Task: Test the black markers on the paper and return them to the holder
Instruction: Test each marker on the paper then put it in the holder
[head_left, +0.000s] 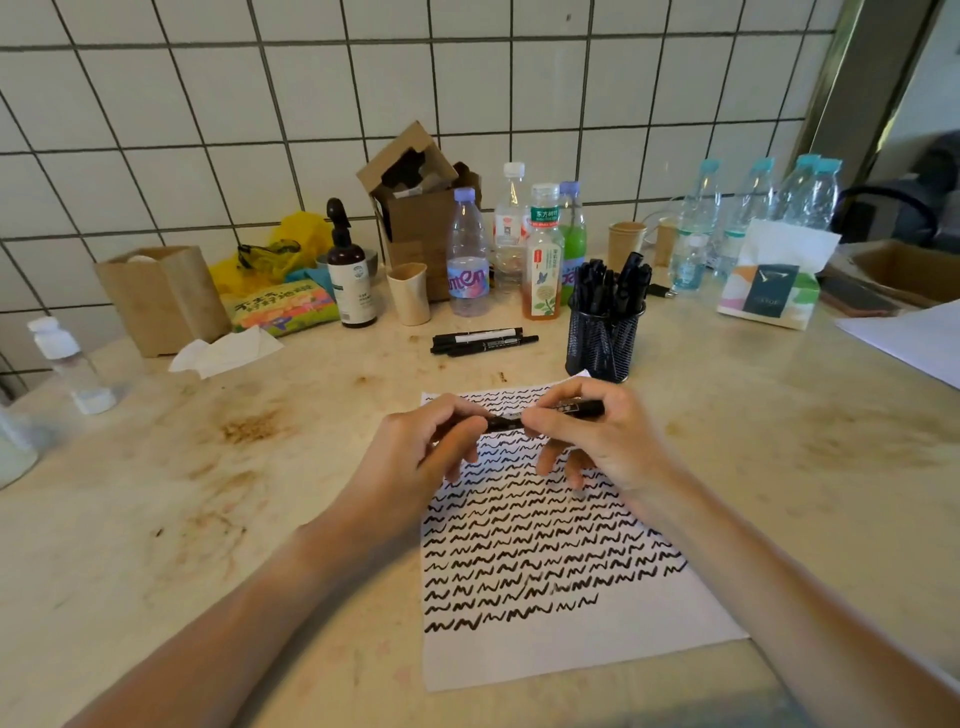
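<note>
Paper (545, 649) nearest on desk (208, 519), rows of black squiggles | left hand (421, 447) and right hand (592, 441) above it, fingers of both pinching one black marker (582, 408) held level | loose markers (483, 340) lying beyond | mesh holder (605, 343) full of markers, touching paper's far corner

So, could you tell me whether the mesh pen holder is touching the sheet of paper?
Touching: in the head view the mesh holder stands on the far right corner of the paper, covering that corner.
</note>
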